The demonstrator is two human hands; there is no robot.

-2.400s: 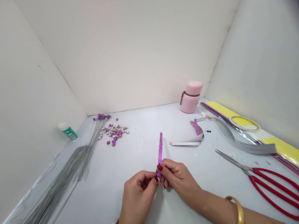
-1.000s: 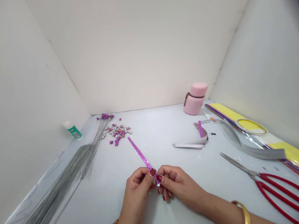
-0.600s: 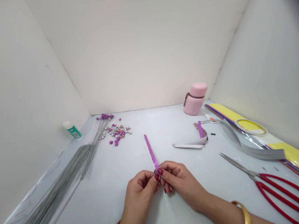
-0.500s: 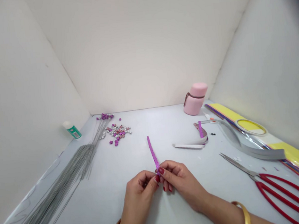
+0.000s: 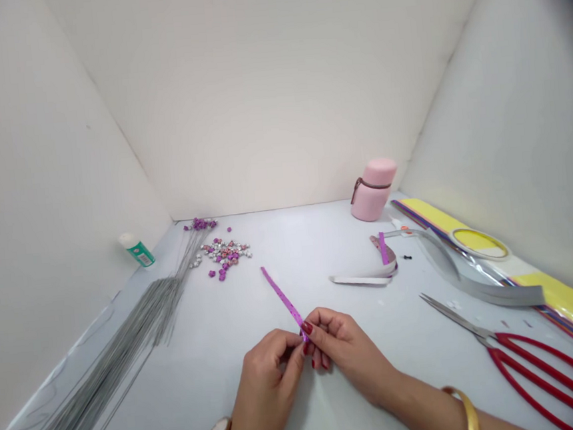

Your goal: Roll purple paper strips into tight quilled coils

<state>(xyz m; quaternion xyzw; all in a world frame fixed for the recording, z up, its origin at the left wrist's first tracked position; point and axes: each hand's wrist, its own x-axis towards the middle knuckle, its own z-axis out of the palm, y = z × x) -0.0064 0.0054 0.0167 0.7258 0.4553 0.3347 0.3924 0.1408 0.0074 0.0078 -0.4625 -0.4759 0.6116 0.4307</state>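
Observation:
A narrow purple paper strip [image 5: 281,298] with dark dots slants up and to the left from my fingertips. My right hand [image 5: 342,342] pinches its lower end between thumb and fingers. My left hand [image 5: 271,370] meets it from the left, thumb and forefinger closed on the same folded end. The fold itself is small and mostly covered by my fingertips. Beyond the strip to the left lies a pile of small purple and silver folded pieces [image 5: 226,254].
Grey wires [image 5: 113,357] run along the left, near a glue stick [image 5: 138,249]. At the right are red-handled scissors [image 5: 488,336], a curled grey strip [image 5: 498,290], white and purple strips [image 5: 362,277], a tape roll [image 5: 479,243] on yellow sheets, and a pink bottle [image 5: 373,190].
The free end of the purple strip has swung to the left, so it now leans more. My left wrist has turned, showing the watch face. My right hand has barely moved.

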